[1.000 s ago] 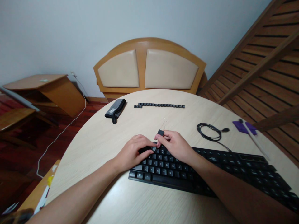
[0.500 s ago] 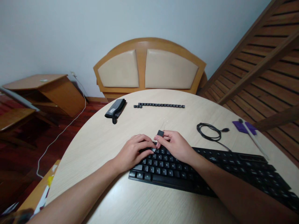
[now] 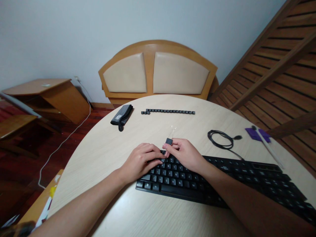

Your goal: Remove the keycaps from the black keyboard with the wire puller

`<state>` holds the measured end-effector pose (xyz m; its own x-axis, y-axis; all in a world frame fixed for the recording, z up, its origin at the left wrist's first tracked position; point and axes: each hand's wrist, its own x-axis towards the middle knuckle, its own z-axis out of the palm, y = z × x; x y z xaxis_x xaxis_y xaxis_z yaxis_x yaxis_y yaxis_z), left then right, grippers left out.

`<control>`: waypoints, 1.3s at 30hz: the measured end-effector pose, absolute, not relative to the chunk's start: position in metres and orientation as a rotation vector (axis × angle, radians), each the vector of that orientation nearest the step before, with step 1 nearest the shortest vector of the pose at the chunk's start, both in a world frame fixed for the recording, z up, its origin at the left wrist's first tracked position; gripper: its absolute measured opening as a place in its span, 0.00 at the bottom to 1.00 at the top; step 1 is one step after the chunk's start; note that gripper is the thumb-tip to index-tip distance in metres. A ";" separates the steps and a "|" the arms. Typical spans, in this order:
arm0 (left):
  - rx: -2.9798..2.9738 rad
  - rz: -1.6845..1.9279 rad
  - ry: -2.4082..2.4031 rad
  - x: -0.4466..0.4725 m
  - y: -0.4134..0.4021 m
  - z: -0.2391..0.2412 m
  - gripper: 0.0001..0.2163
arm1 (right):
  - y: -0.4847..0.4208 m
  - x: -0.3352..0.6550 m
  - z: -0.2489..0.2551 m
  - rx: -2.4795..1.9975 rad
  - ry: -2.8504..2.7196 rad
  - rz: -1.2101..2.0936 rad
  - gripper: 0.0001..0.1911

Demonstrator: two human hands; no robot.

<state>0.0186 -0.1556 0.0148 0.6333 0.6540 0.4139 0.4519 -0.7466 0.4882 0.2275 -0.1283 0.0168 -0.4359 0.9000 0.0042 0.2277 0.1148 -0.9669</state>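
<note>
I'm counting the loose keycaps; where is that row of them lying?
Head view: the row of keycaps lies near the far edge of the table, just right of the grey pouch, beyond the keyboard.

— How do the arms look?
— Bare forearms, both, from the frame's edge at 7 and 5 o'clock up to the left hand (image 3: 142,160) and right hand (image 3: 185,154).
— And the fingers (image 3: 152,150)?
— Bare as well, nails short, I think; they're too small to be sure.

The round table (image 3: 98,158) bears a keyboard (image 3: 172,179), keycap row (image 3: 170,112), cable (image 3: 225,145) and pouch (image 3: 121,115).
</note>
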 end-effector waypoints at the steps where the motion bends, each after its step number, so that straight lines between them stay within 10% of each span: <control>1: 2.523 0.837 0.880 0.019 -0.156 0.015 0.08 | -0.128 0.228 0.017 -1.100 -1.761 1.350 0.19; 39: 1.982 1.162 1.229 0.011 -0.135 0.000 0.08 | -0.129 0.228 0.017 -1.150 -1.815 1.257 0.15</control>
